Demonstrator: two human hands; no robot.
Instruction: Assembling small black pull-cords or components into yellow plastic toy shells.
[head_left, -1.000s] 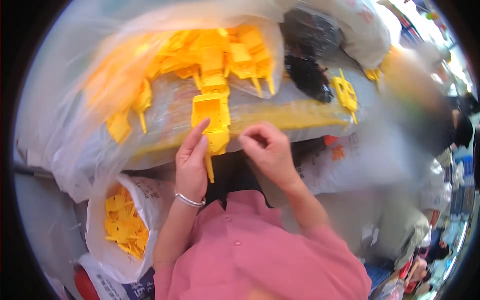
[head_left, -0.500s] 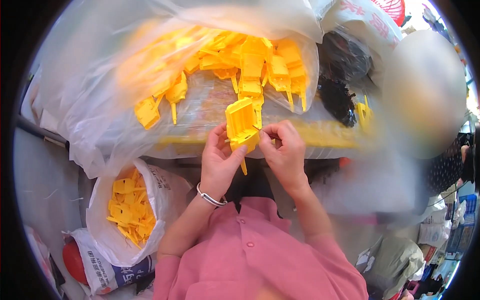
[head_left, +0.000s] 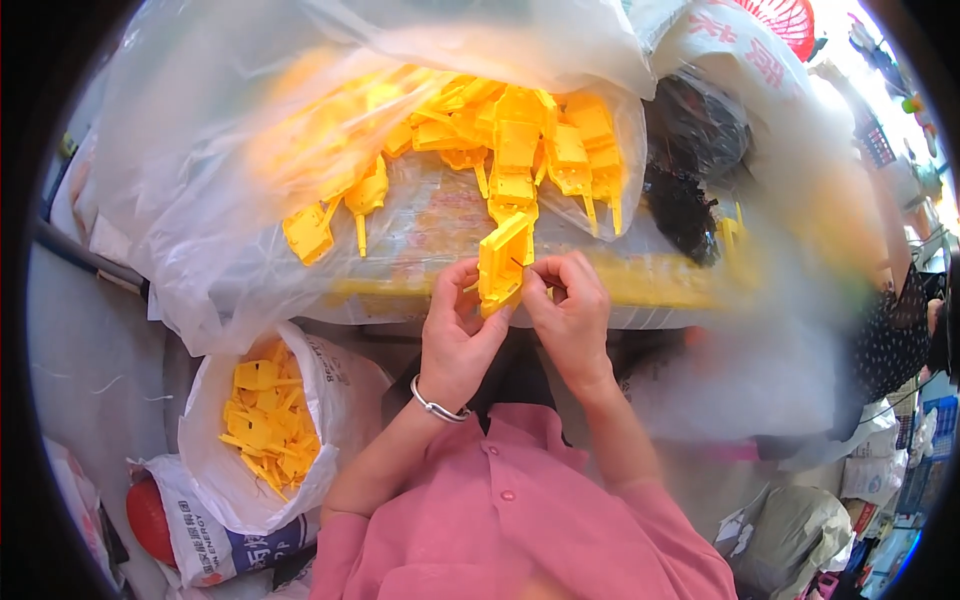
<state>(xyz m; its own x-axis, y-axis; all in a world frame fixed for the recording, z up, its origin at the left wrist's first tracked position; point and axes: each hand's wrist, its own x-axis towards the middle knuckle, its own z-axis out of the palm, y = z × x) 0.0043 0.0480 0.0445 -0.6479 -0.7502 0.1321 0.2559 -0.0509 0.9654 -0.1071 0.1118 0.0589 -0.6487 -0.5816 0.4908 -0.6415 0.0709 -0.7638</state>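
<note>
From the head, through a wide fisheye, we look down and ahead, close over the pink shirt (head_left: 480,500) to the table's near edge (head_left: 655,290).

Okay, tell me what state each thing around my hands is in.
Yellow part: held, tilted
Left hand: gripping the part
Right hand: closed in at the part's right edge, grip unclear
Clear bag: open, yellow pieces at its mouth
White sack: open, more pieces inside
Black bag: crumpled, mouth unclear
</note>
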